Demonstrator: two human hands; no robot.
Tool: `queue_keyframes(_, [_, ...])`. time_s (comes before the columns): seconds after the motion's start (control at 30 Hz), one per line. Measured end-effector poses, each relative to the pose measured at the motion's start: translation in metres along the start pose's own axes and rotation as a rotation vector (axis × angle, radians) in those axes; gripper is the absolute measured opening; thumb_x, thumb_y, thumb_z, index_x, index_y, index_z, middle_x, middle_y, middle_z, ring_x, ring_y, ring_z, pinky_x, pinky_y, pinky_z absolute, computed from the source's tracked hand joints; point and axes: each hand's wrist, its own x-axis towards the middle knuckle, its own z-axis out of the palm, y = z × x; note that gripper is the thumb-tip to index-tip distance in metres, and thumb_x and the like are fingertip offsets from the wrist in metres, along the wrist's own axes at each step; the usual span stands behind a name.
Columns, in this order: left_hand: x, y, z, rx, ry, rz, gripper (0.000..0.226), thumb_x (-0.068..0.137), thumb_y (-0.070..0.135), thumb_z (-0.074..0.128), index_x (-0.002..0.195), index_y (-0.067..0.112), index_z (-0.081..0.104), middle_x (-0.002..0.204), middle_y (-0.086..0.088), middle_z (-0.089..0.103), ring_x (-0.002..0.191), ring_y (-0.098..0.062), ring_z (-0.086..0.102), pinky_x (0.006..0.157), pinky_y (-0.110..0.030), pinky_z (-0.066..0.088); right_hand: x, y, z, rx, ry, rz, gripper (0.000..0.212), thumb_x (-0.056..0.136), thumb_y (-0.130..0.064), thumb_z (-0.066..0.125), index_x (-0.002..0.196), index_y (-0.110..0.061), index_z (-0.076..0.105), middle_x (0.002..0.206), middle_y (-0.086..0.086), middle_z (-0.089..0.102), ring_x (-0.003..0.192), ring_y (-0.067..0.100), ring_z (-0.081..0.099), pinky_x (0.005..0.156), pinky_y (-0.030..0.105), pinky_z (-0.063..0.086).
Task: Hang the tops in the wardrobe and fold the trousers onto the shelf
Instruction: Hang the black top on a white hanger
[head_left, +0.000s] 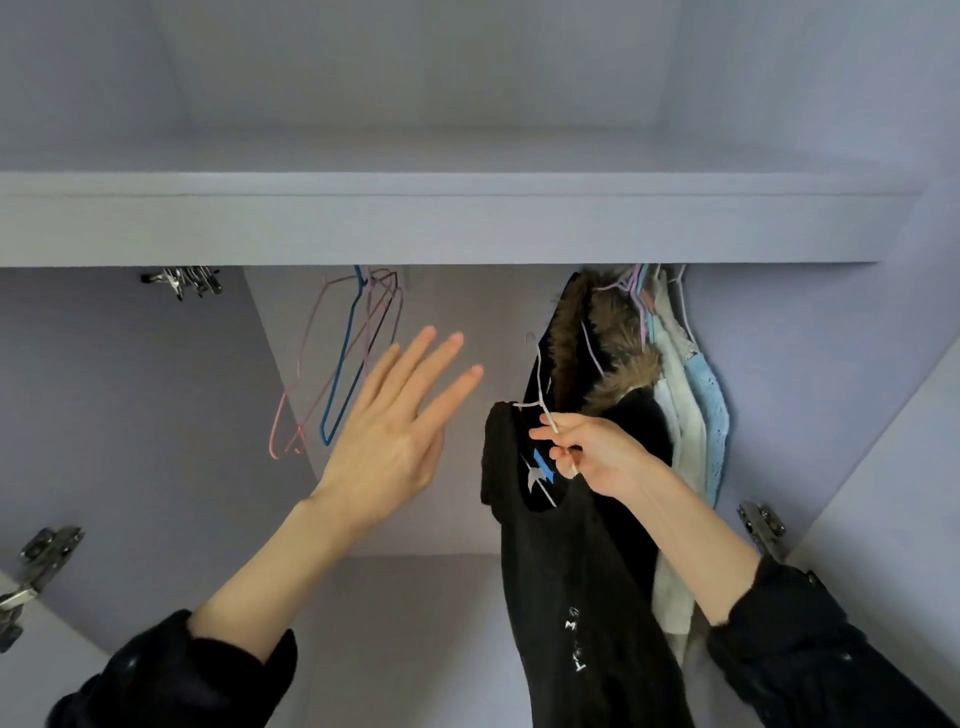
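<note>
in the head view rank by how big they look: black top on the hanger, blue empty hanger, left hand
1. black top
2. left hand, though it is nearer the camera, so its true size is unsure
3. blue hanger

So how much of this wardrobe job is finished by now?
Several garments already hang at the right of the wardrobe. In hand: the right hand pinches a white hanger carrying a black top, not yet hooked up; the left hand is open and free. Spare hangers wait at the left. The shelf shows no folded trousers, so that part seems still to come.
</note>
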Motion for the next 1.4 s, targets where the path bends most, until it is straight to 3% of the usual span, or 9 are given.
queue_keyframes(0.1, [0.03, -0.005, -0.009, 0.136, 0.093, 0.017, 0.072, 0.079, -0.009, 0.054, 0.144, 0.011, 0.03, 0.152, -0.016, 0.023, 0.143, -0.037, 0.012, 0.115, -0.054, 0.013, 0.01, -0.019, 0.001, 0.04, -0.003, -0.09, 0.038, 0.098, 0.006, 0.034, 0.136, 0.004, 0.04, 0.127, 0.02, 0.055, 0.068, 0.017, 0.056, 0.045, 0.015, 0.047])
queue_keyframes(0.2, [0.054, -0.007, -0.012, 0.258, 0.125, -0.043, 0.084, 0.075, -0.007, 0.06, 0.147, 0.013, 0.022, 0.154, -0.015, 0.016, 0.143, -0.039, 0.008, 0.114, -0.056, 0.004, 0.021, -0.038, -0.004, 0.162, -0.013, -0.184, 0.038, 0.099, 0.004, 0.034, 0.137, 0.003, 0.039, 0.133, 0.018, 0.052, 0.081, 0.021, 0.065, 0.053, 0.017, 0.052])
queue_keyframes(0.47, [0.071, -0.01, -0.005, 0.425, 0.122, -0.109, 0.101, 0.062, -0.008, 0.066, 0.148, 0.016, 0.017, 0.154, -0.014, 0.012, 0.14, -0.042, 0.009, 0.105, -0.064, 0.002, 0.049, -0.077, -0.018, 0.363, 0.086, -0.312, 0.034, 0.101, -0.004, 0.037, 0.133, -0.005, 0.047, 0.116, 0.008, 0.062, 0.085, 0.019, 0.065, 0.058, 0.019, 0.056])
queue_keyframes(0.67, [0.071, -0.012, 0.001, 0.466, 0.142, -0.1, 0.104, 0.061, -0.007, 0.065, 0.149, 0.017, 0.014, 0.154, -0.013, 0.012, 0.14, -0.042, 0.009, 0.106, -0.064, -0.001, 0.072, -0.102, -0.022, 0.364, 0.118, -0.358, 0.039, 0.099, -0.001, 0.041, 0.137, -0.007, 0.046, 0.129, 0.01, 0.055, 0.087, 0.015, 0.062, 0.066, 0.02, 0.054])
queue_keyframes(0.9, [0.073, -0.015, 0.004, 0.49, 0.173, -0.104, 0.102, 0.06, -0.01, 0.062, 0.147, 0.018, 0.016, 0.152, -0.012, 0.015, 0.138, -0.042, 0.011, 0.107, -0.062, -0.001, 0.094, -0.106, -0.039, 0.246, 0.441, -0.344, 0.035, 0.097, 0.002, 0.042, 0.13, -0.004, 0.05, 0.121, 0.016, 0.062, 0.079, 0.027, 0.066, 0.073, 0.032, 0.055])
queue_keyframes(1.03, [0.07, -0.014, 0.001, 0.488, 0.145, -0.115, 0.099, 0.063, -0.01, 0.057, 0.148, 0.018, 0.013, 0.153, -0.012, 0.013, 0.139, -0.041, 0.011, 0.108, -0.061, 0.0, 0.094, -0.107, -0.05, 0.11, 0.525, -0.357, 0.037, 0.094, 0.009, 0.043, 0.128, -0.003, 0.053, 0.119, 0.02, 0.062, 0.097, 0.035, 0.064, 0.078, 0.038, 0.055])
queue_keyframes(1.23, [0.07, -0.005, -0.008, 0.484, 0.04, -0.161, 0.1, 0.067, -0.007, 0.055, 0.15, 0.019, 0.007, 0.155, -0.012, 0.01, 0.14, -0.041, 0.009, 0.109, -0.061, 0.0, 0.072, -0.1, -0.047, -0.32, 0.517, -0.411, 0.041, 0.091, 0.007, 0.045, 0.132, 0.002, 0.046, 0.13, 0.026, 0.052, 0.117, 0.04, 0.053, 0.097, 0.045, 0.047])
queue_keyframes(1.33, [0.068, 0.007, -0.018, 0.44, -0.026, -0.202, 0.096, 0.07, -0.005, 0.056, 0.15, 0.018, 0.009, 0.157, -0.012, 0.013, 0.142, -0.04, 0.009, 0.11, -0.062, 0.008, 0.047, -0.087, -0.044, -0.674, 0.544, -0.465, 0.044, 0.092, 0.006, 0.041, 0.136, 0.0, 0.044, 0.139, 0.019, 0.047, 0.126, 0.032, 0.046, 0.107, 0.037, 0.036])
queue_keyframes(1.4, [0.062, 0.016, -0.026, 0.37, -0.086, -0.233, 0.091, 0.072, -0.005, 0.056, 0.15, 0.016, 0.016, 0.157, -0.012, 0.013, 0.143, -0.04, 0.009, 0.11, -0.062, 0.014, 0.029, -0.076, -0.041, -0.807, 0.509, -0.478, 0.045, 0.094, 0.001, 0.041, 0.139, -0.004, 0.041, 0.14, 0.016, 0.045, 0.126, 0.03, 0.045, 0.102, 0.033, 0.036])
